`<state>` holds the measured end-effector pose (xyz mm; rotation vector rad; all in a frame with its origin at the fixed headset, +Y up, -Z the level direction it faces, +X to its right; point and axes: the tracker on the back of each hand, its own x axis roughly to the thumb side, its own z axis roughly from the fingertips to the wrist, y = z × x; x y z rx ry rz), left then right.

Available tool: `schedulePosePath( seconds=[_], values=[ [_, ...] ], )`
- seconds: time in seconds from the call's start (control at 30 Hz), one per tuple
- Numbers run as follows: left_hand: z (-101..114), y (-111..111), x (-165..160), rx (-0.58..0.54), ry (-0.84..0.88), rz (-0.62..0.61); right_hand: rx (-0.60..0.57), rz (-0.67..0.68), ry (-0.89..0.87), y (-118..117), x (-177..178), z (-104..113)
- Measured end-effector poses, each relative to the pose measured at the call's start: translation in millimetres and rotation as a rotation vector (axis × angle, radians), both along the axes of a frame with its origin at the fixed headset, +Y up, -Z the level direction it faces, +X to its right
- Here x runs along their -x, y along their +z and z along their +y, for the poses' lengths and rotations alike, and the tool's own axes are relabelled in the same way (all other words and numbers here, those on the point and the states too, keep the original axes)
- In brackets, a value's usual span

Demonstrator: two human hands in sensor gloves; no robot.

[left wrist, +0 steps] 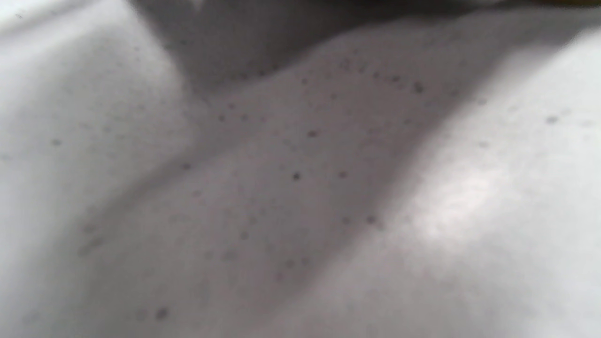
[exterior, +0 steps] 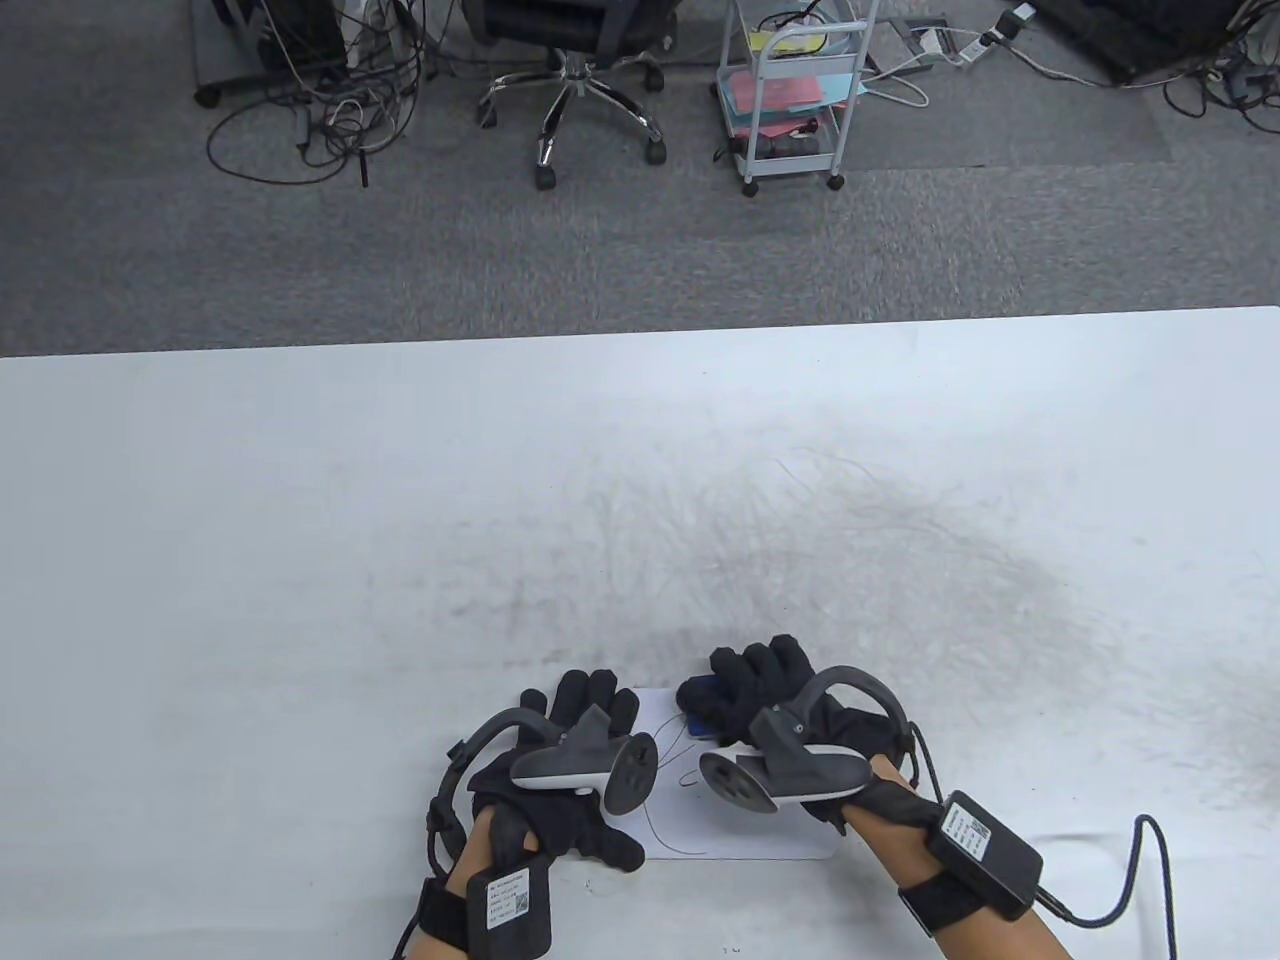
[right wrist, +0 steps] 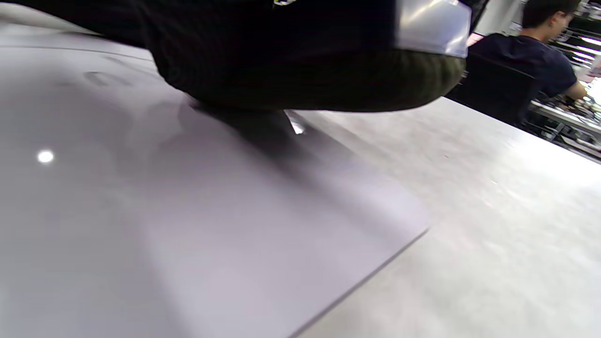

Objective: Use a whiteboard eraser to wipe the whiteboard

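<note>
A small white whiteboard (exterior: 720, 830) with thin black pen lines lies flat on the table near the front edge. My right hand (exterior: 745, 685) grips a blue whiteboard eraser (exterior: 698, 722) and presses it on the board's far right part. My left hand (exterior: 585, 705) rests flat on the board's left part, fingers extended. In the right wrist view the board (right wrist: 211, 234) fills the left, with its rounded corner at the right and my gloved hand (right wrist: 291, 56) dark along the top. The left wrist view is a blur of white surface.
The white table (exterior: 400, 520) carries grey smudges (exterior: 850, 540) in its middle and right. Beyond its far edge stand an office chair (exterior: 585, 75), a small white cart (exterior: 795, 90) and floor cables. A person (right wrist: 526, 65) sits past the table in the right wrist view.
</note>
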<state>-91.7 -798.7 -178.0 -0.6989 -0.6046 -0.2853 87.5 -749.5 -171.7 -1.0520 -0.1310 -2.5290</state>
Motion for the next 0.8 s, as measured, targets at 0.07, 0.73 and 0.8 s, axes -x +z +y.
schedulePosePath(
  seconds=[0.07,0.73,0.8],
  values=[
    [0.0,0.0,0.0,0.000,0.000,0.000,0.003,0.046,0.011,20.4,-0.4,0.6],
    [0.2,0.1,-0.1,-0.001,-0.001,0.000,0.071,0.091,0.019,75.7,-3.4,2.5],
    [0.2,0.1,-0.1,0.000,-0.001,0.000,0.075,0.051,0.015,57.3,-1.2,2.0]
  ],
)
